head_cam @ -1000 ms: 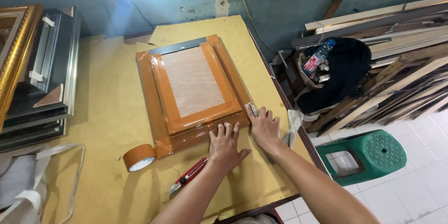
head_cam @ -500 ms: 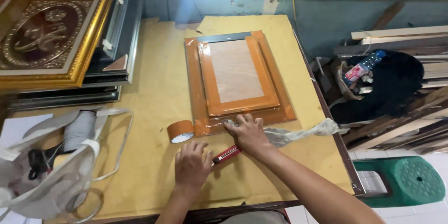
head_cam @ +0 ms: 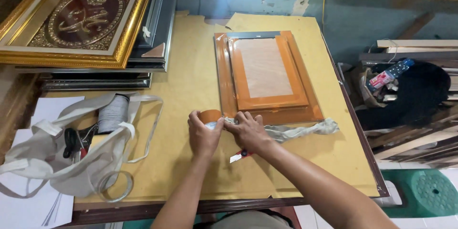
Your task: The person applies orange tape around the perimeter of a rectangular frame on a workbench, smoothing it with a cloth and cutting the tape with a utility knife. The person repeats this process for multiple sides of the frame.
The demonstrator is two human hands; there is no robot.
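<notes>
A picture frame (head_cam: 267,74) lies face down on the yellow table (head_cam: 191,81), its back taped over in brown. Just below its lower left corner sits a roll of brown tape (head_cam: 210,117). My left hand (head_cam: 204,136) is closed over that roll from the near side. My right hand (head_cam: 249,132) rests beside it, fingers on the roll's edge; whether it holds the tape end is hidden. A red utility knife (head_cam: 239,155) lies partly under my right wrist. A crumpled grey cloth (head_cam: 305,130) stretches to the right along the frame's lower edge.
A gold ornate frame (head_cam: 76,19) tops a stack of dark frames at the back left. A white cloth bag (head_cam: 81,148) with a spool and tools lies at the left. Wood mouldings, a black bag (head_cam: 410,95) and a green stool (head_cam: 429,193) stand right of the table.
My left hand has moved from the table up onto the tape roll. My right hand has left the knife and joined it at the roll. The view shifted left.
</notes>
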